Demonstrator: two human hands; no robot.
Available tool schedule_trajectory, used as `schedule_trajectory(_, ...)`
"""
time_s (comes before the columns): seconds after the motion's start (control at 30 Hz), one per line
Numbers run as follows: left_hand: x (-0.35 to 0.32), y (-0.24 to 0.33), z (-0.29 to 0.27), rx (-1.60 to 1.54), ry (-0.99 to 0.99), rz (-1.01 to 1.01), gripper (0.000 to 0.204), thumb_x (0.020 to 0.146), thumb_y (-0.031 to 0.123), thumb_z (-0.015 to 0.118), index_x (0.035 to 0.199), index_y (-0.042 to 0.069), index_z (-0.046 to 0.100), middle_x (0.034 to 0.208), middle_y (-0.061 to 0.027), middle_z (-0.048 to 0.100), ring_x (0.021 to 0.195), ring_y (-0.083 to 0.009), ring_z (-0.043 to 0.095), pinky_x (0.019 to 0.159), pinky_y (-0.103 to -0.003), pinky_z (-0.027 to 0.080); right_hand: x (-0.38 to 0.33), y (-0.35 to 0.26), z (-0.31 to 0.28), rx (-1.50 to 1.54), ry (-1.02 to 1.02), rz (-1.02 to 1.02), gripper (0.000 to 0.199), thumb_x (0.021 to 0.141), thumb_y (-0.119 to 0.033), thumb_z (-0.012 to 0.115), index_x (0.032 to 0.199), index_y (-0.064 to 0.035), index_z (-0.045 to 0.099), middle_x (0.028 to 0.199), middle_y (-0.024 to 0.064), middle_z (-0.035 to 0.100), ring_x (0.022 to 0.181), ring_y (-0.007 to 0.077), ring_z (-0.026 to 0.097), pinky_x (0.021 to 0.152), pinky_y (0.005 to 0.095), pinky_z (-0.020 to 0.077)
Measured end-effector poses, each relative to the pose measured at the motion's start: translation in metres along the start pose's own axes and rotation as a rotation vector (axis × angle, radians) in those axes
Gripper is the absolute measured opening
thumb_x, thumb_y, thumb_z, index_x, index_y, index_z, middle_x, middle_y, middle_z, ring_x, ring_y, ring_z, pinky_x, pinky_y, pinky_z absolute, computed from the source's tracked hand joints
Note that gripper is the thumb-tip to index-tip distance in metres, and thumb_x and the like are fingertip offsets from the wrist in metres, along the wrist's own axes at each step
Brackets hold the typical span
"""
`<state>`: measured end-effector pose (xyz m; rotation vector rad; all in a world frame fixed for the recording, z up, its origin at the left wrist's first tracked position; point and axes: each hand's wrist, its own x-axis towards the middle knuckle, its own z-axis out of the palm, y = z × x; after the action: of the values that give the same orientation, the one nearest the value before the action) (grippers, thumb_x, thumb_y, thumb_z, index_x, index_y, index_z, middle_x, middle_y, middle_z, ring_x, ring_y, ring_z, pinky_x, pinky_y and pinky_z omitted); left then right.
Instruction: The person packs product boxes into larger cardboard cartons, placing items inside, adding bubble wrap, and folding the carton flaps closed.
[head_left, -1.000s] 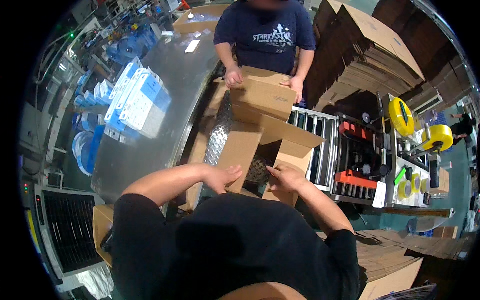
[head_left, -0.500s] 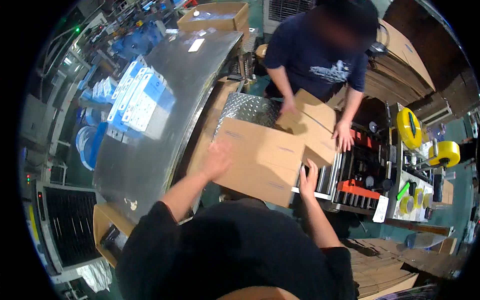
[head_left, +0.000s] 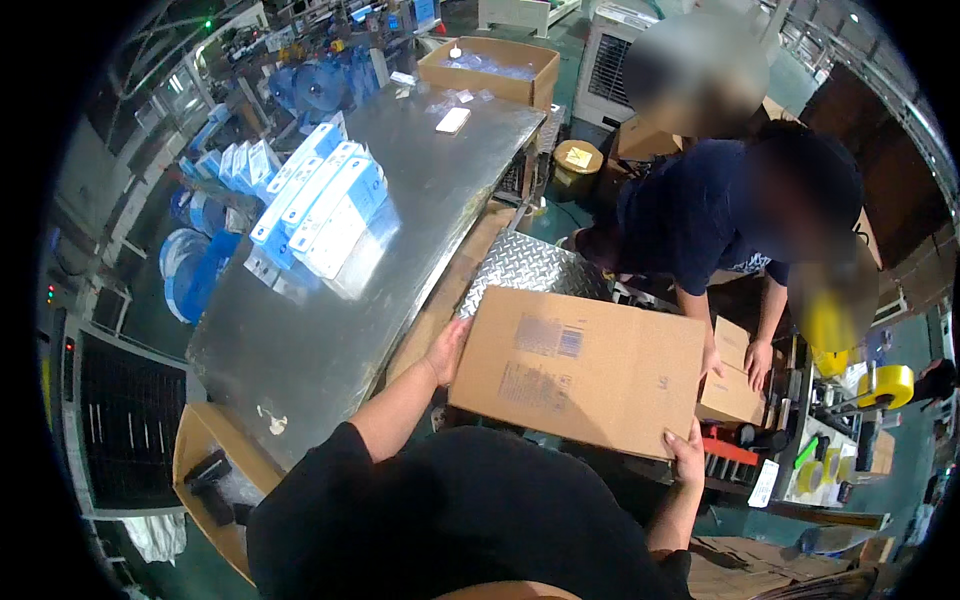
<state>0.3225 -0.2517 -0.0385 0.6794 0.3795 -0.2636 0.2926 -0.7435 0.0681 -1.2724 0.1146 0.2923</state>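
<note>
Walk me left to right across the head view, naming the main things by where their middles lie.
Black slatted grille → blue-and-white boxes on the metal table → person's left hand → large cardboard box → person's right hand → smaller carton under the co-worker's hands → rightmost yellow tape roll.

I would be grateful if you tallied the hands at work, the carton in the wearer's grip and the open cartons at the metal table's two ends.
Wearer's left hand and right hand: 2
Co-worker's hands: 2
Held carton: 1
Open cartons: 2
Total: 7
</note>
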Motion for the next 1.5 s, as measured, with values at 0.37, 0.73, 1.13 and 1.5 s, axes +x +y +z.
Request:
schedule_trajectory(0.37,-0.014,0.031,-0.008,1.446,0.348,0.101,0.082,0.089,0.037,0.063,0.15,0.006,0.018,0.138,-0.0196,0.047,0.125,-0.0363,0.047,0.099,-0.046,0.042,0.038,0.089,0.212,-1.813,-0.803,-0.219,0.034,0.088,-0.035,0.054,0.115,-0.0187,0.066,0.104,0.0105,0.069,0.092,0.0296,0.066,0.076,0.0432,0.0509)
schedule_trajectory(0.73,-0.045,0.259,-0.094,1.582,0.84,0.484,0.064,0.085,0.052,0.065,0.127,0.005,0.056,0.125,-0.0188,0.058,0.114,-0.0336,0.056,0.097,-0.043,0.043,0.026,0.12,0.268,-1.385,-0.573,0.016,0.031,0.085,-0.02,0.061,0.113,-0.0067,0.063,0.109,0.0154,0.065,0.102,0.0378,0.059,0.09,0.0444,0.047)
schedule_trajectory(1.13,0.021,0.484,-0.239,1.518,0.801,0.071,0.13,0.052,0.069,0.079,0.137,-0.016,0.031,0.134,-0.0277,0.051,0.123,-0.0344,0.054,0.101,-0.036,0.043,0.209,0.1,0.566,-0.78,-0.446,-0.188,0.05,0.095,-0.026,0.061,0.132,0.0038,0.05,0.124,0.0188,0.06,0.11,0.0245,0.06,0.097,0.0345,0.0452)
schedule_trajectory(1.5,-0.203,0.316,-0.258,1.048,0.377,-0.045,0.097,0.071,0.043,0.081,0.141,-0.003,0.034,0.131,-0.0227,0.054,0.119,-0.0358,0.055,0.101,-0.043,0.043,0.202,0.171,0.54,-0.69,-0.87,0.582,0.093,0.086,-0.038,0.071,0.147,-0.0005,0.012,0.127,0.0236,0.053,0.109,0.0347,0.06,0.085,0.0456,0.0552)
